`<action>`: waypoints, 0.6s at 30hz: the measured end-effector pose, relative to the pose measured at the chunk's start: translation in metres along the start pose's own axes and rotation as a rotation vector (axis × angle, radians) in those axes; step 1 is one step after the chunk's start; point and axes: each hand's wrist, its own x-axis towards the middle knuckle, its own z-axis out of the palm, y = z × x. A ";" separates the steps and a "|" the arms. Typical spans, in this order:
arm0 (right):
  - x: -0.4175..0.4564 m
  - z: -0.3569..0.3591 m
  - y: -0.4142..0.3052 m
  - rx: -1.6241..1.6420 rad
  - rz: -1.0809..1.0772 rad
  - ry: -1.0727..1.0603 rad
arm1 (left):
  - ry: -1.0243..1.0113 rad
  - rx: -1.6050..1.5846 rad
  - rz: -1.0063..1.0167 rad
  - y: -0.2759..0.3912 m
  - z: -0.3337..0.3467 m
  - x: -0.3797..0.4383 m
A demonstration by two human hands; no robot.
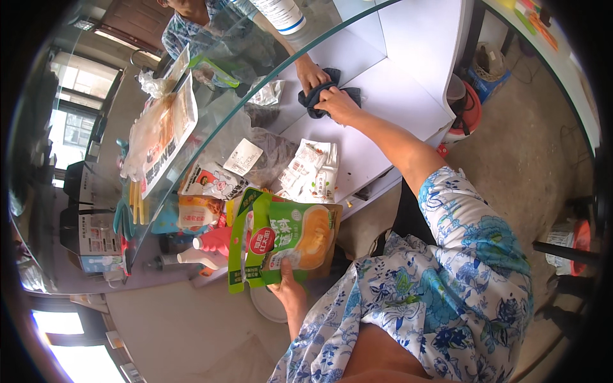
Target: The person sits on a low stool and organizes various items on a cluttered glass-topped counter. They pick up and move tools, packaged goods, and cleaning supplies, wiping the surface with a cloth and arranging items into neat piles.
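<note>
My right hand (339, 106) presses its fingers into a bunched dark cloth (354, 95) on a white shelf (368, 139) of a glass-topped counter. My arm reaches in beneath the curved glass edge (268, 79). In a mirror-like panel behind the shelf, a reflected hand meets the same cloth. My left hand (289, 289) grips a green food pouch (287, 239) with a creamy orange dish printed on it. The thumb lies over the pouch's front, while the other fingers are hidden behind it. Beside the pouch are white printed packets (309, 172) on the shelf.
Near the shelf's left end are a clear plastic bag (273, 158), a pink bottle (215, 241) and a whitish bottle (203, 257). On the glass top are a printed bag (165, 129), teal scissors (123, 215) and a white container (280, 14). A red bucket (471, 107) stands on the floor.
</note>
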 end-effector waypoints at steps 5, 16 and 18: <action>0.003 -0.037 0.018 0.110 0.344 -0.139 | -0.052 0.032 -0.023 -0.005 -0.006 0.003; -0.058 -0.079 0.126 -0.272 0.594 0.007 | -0.049 0.027 -0.023 -0.012 0.008 0.011; -0.057 -0.066 0.124 -0.281 0.600 0.150 | -0.034 -0.002 -0.026 -0.010 0.009 0.010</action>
